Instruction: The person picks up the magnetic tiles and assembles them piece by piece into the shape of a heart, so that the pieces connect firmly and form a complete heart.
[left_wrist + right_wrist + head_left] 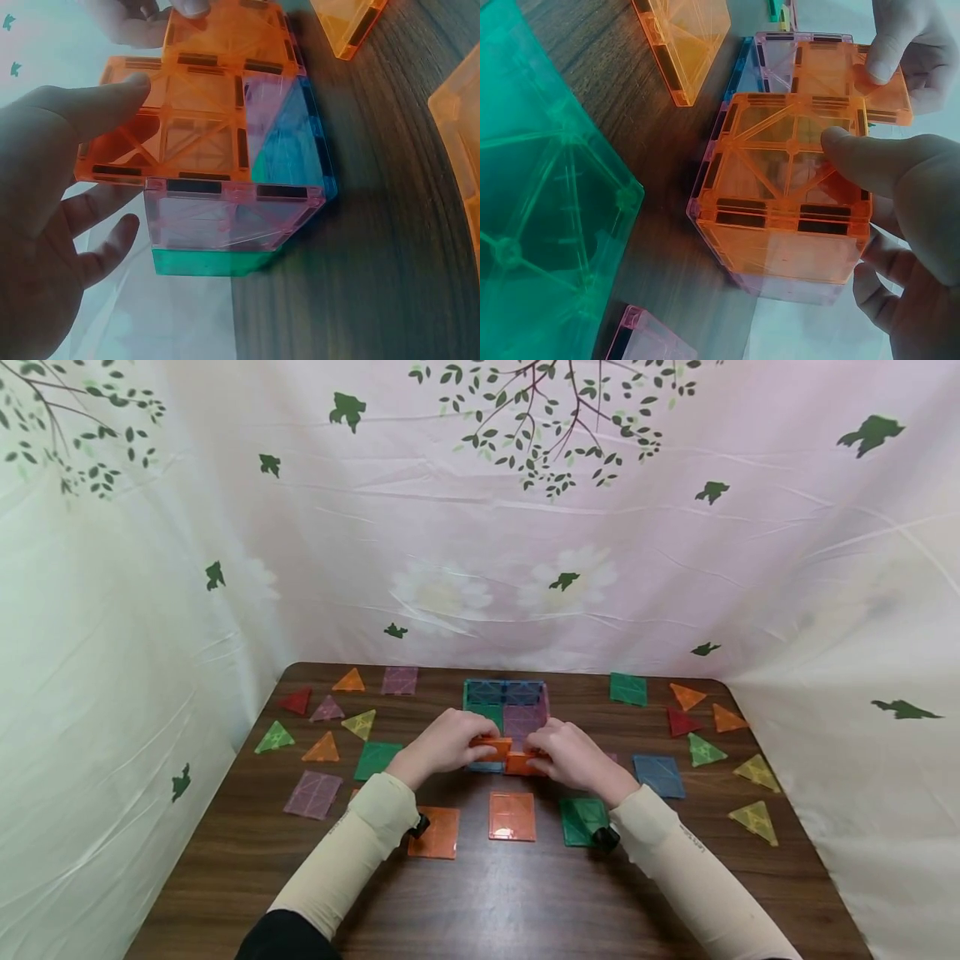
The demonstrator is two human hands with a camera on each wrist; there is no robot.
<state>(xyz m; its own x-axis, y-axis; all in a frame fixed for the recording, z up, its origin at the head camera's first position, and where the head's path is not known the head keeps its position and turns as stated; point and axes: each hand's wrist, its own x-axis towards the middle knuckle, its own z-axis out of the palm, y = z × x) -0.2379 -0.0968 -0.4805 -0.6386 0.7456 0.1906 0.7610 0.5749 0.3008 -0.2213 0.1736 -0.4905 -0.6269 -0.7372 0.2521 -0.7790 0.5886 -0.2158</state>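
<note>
A low box of translucent magnetic tiles stands near the back of the table, with blue tiles (504, 692) along its far side and a purple tile (525, 722) inside. At its near side my left hand (450, 739) pinches an orange square magnetic tile (199, 139), thumb on its face. My right hand (573, 758) pinches another orange square magnetic tile (772, 154) beside it, thumb likewise on the face. A pink side tile (225, 217) and a green tile (210, 262) show in the left wrist view. Some fingertips are hidden behind the orange tiles.
A loose orange square (512, 816) lies in front of the box, with a second orange square (442, 833) left and a green square (581, 822) right, beneath the wrists. Several triangles and squares, including a blue square (658, 776), lie at both sides. Printed curtains surround the table.
</note>
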